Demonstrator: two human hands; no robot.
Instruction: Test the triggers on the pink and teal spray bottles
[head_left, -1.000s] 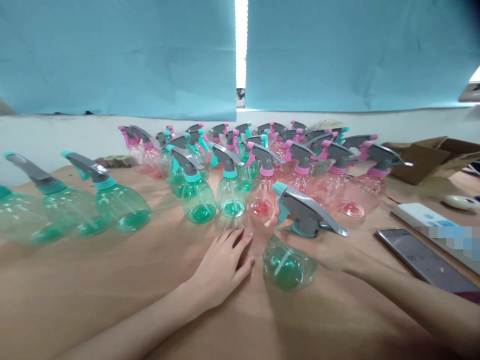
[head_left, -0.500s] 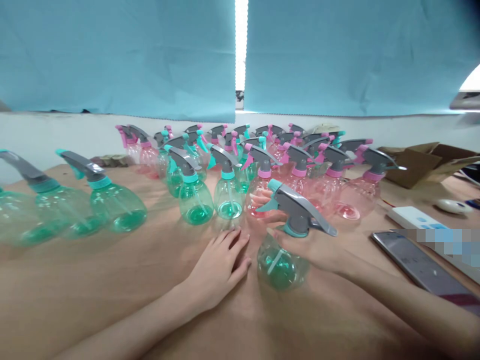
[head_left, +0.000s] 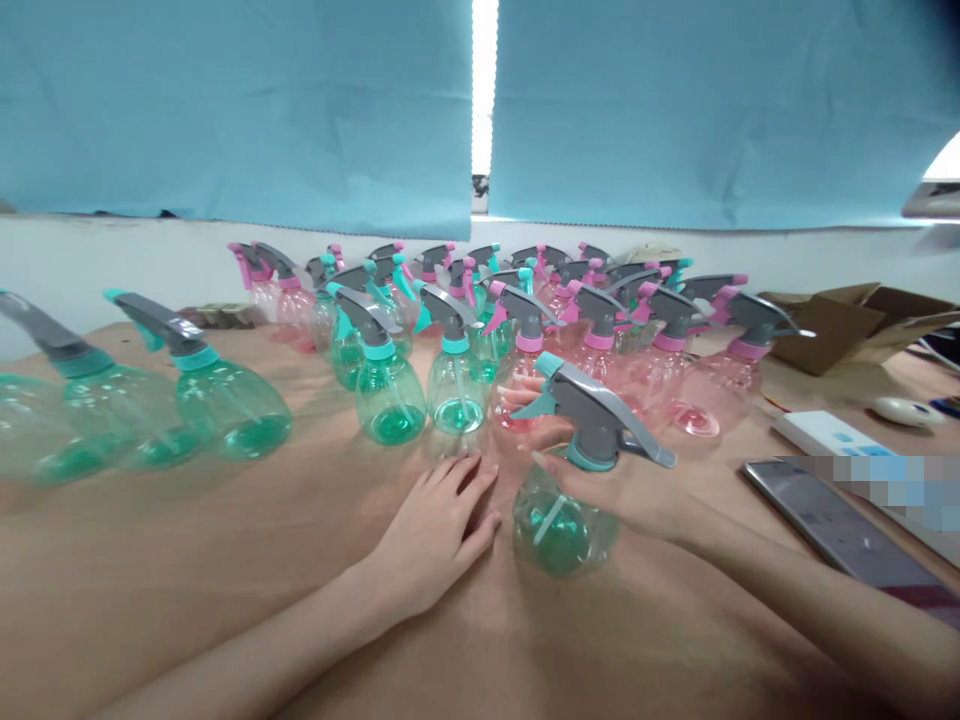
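Note:
A clear green spray bottle (head_left: 559,545) with a grey and teal trigger head stands slightly tilted in front of me. My right hand (head_left: 634,500) is closed around its neck, the thumb across the near side and the fingers showing past the far side. To the left of that bottle, my left hand (head_left: 439,530) lies palm down on the brown tabletop (head_left: 247,580), fingers stretched out and holding nothing. Just beyond my hands are another green spray bottle (head_left: 456,395) and a pink spray bottle (head_left: 525,375).
Rows of several green and pink spray bottles fill the back. More green bottles (head_left: 232,405) stand at the left. On the right lie a phone (head_left: 832,530), a white box (head_left: 825,437), a white computer mouse (head_left: 906,411) and an opened cardboard box (head_left: 832,325).
Almost nothing differs. The view has shifted very slightly; both hands and the held spray bottle keep their places.

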